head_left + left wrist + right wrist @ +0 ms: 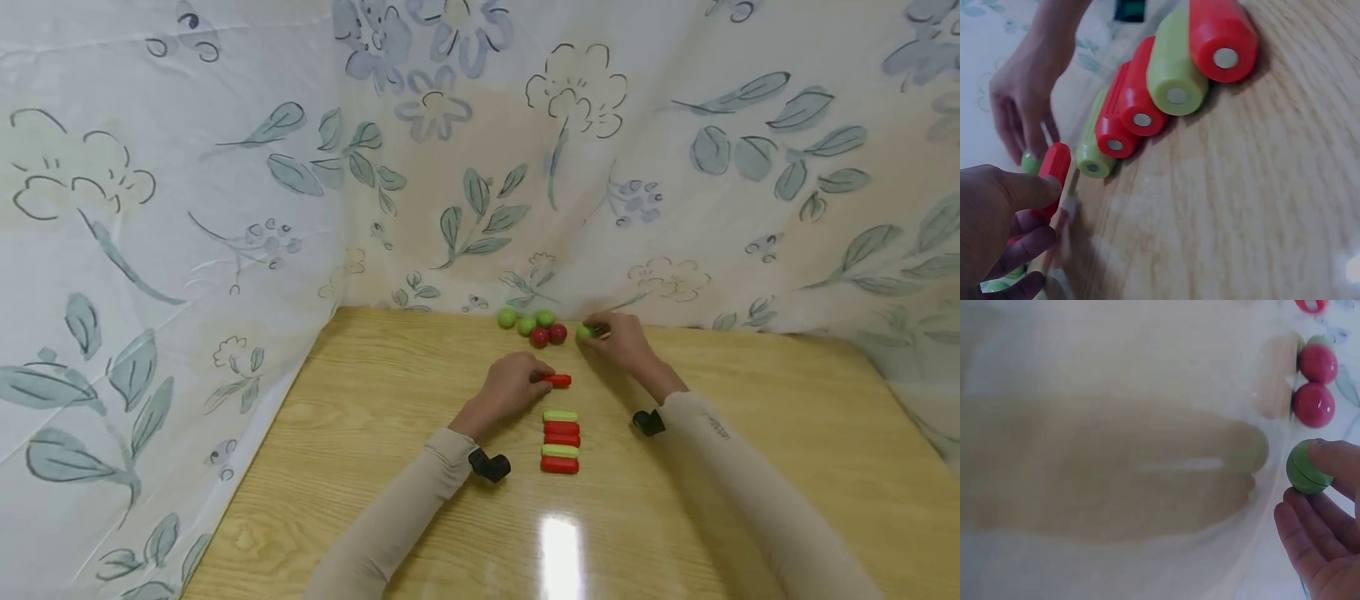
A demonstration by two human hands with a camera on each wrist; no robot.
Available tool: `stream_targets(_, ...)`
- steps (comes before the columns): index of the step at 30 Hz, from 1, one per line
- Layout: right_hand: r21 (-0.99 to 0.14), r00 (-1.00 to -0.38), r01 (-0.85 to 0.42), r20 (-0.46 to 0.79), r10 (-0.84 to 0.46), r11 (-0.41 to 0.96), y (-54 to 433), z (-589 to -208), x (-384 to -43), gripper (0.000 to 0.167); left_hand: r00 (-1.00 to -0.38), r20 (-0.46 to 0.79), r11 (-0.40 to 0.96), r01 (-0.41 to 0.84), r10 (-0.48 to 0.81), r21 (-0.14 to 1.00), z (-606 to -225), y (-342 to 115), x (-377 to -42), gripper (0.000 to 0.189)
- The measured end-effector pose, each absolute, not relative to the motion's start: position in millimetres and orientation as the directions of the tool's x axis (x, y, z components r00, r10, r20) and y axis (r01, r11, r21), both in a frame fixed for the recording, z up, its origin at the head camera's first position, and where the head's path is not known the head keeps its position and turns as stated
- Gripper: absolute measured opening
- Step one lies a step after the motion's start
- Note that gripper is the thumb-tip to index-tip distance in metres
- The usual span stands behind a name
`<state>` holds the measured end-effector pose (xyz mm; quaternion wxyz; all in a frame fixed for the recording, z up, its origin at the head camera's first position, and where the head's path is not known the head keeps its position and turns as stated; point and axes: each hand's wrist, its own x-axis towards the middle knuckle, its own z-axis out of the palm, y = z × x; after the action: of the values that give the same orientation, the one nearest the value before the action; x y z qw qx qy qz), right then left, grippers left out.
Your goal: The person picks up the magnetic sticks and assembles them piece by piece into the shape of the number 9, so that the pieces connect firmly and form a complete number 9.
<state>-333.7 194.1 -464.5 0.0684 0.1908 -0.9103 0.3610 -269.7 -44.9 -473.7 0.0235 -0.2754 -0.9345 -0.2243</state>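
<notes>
Left hand (513, 382) rests on the wooden table (750, 500), thumb and curled fingers pinching one end of a red cylinder piece (558, 381); the piece lies flat and points away from the fingertips toward the right hand. The left wrist view confirms the grip: thumb on top, fingers beneath. Just on the wrist side of that piece, a row of five cylinder pieces (560, 441) lies side by side, touching, in the order green, red, red, green, red, counted outward from the hand.

Right hand (618, 340) sits near the cloth backdrop (225, 208), fingers curled over a green ball (585, 332), thumb and fingertips in contact with it. Just beyond the fingertips, apart from the held ball, lies a cluster: two red balls (548, 335) touching each other, three green balls (526, 320) behind them against the cloth
</notes>
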Motion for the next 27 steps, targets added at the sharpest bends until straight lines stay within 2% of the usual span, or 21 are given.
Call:
stream_targets(13, -0.668, -0.906, -0.417, 0.247, -0.345, 0.616, 201.6, -471.4, -275.1, 0.027, -0.862, 0.179, 0.767, 0.503, 0.473, 0.397, -475.2, -41.8, -273.2, 0.021)
stream_targets(27, -0.699, -0.907, -0.406, 0.231, -0.351, 0.589, 193.5, -475.5, -263.7, 0.027, -0.858, 0.186, 0.769, 0.511, 0.478, 0.384, -473.5, -38.0, -273.8, 0.022)
